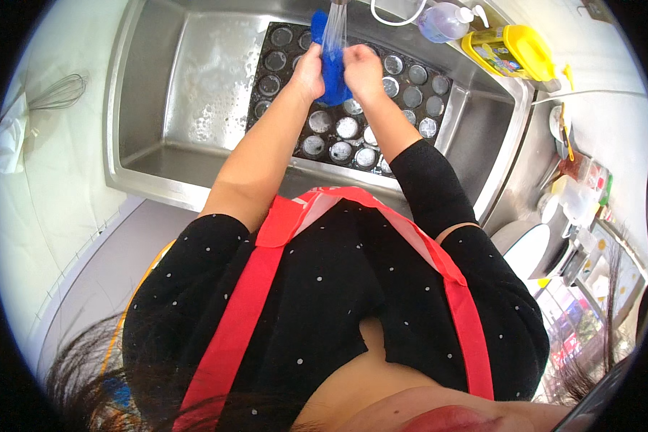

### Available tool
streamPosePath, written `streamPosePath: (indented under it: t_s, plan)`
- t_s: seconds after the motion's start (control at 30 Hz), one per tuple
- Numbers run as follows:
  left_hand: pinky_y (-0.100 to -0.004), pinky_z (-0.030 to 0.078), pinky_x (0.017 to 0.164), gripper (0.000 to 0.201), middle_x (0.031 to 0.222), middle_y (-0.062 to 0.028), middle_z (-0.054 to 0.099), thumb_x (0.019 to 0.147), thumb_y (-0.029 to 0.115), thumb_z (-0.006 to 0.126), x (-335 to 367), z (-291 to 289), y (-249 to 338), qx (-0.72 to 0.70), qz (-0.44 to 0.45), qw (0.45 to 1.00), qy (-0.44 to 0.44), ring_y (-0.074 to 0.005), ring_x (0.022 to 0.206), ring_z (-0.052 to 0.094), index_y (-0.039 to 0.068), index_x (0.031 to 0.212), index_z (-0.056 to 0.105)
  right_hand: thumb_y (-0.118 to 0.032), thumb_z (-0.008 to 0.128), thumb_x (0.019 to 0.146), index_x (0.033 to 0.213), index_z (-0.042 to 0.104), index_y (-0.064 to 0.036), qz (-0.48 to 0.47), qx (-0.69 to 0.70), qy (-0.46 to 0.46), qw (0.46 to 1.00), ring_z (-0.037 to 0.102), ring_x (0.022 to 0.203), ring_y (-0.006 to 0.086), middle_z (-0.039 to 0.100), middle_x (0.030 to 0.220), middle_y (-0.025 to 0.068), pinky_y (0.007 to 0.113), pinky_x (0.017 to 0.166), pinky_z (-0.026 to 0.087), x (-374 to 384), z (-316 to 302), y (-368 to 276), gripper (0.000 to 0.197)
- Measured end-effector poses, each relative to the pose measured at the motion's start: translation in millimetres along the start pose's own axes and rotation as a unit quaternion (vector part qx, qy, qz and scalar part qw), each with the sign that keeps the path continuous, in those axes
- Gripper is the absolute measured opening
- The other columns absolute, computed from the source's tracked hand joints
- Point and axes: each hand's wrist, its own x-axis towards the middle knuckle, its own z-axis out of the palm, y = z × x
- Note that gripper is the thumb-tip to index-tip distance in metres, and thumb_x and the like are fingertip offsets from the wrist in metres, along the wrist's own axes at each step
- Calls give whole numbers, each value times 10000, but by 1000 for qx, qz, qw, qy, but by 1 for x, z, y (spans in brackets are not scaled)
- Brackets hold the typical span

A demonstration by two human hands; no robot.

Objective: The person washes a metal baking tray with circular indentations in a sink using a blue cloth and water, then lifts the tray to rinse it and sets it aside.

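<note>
Both my hands hold a blue cloth under running water that falls from above at the top of the head view. My left hand grips the cloth's left side, and a blue end sticks up beyond it. My right hand is closed on its right side. Below the cloth, a dark baking tray with rows of round cups lies in the metal sink. The cups look wet, with whitish foam or water on several. My hands and the cloth hide part of the tray.
A clear pump bottle and a yellow container stand at the sink's far right edge. Wire whisk lies to the left. Dishes and a round white board crowd the right side.
</note>
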Motion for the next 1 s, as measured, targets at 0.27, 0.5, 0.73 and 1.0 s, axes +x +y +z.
streamPosePath:
  t_s: [0.27, 0.5, 0.73, 1.0]
  plan:
    - [-420, 374, 921, 440, 1124, -96, 553, 850, 360, 496, -25, -7, 14, 53, -40, 998, 9, -247, 1058, 493, 34, 1146, 498, -159, 524, 879, 941, 520, -41, 202, 554, -75, 804, 531, 825, 177, 564, 913, 44, 317, 792, 418, 1, -11, -35, 133]
    - [-415, 451, 840, 204, 961, -113, 605, 855, 148, 508, -2, -29, 9, -84, 8, 996, 21, -254, 879, 576, 17, 995, 577, -145, 609, 820, 1055, 512, -1, 239, 465, -165, 836, 561, 914, 208, 577, 1020, 91, 360, 858, 430, 15, -23, -33, 292]
    - [-414, 449, 864, 285, 1006, -115, 590, 852, 230, 547, 9, -47, 4, -66, 110, 990, 51, -257, 945, 564, 51, 1074, 530, -106, 650, 776, 984, 585, 14, 190, 297, -107, 930, 584, 806, 171, 621, 880, 110, 294, 712, 466, 4, 2, -10, 249]
    - [-397, 469, 777, 383, 869, -123, 623, 844, 390, 525, 7, -91, -7, -172, -144, 958, -177, -286, 790, 595, 14, 814, 592, -139, 606, 804, 841, 614, -16, -43, 111, -125, 985, 574, 744, 150, 624, 791, 68, 283, 692, 453, -75, 33, -36, 128]
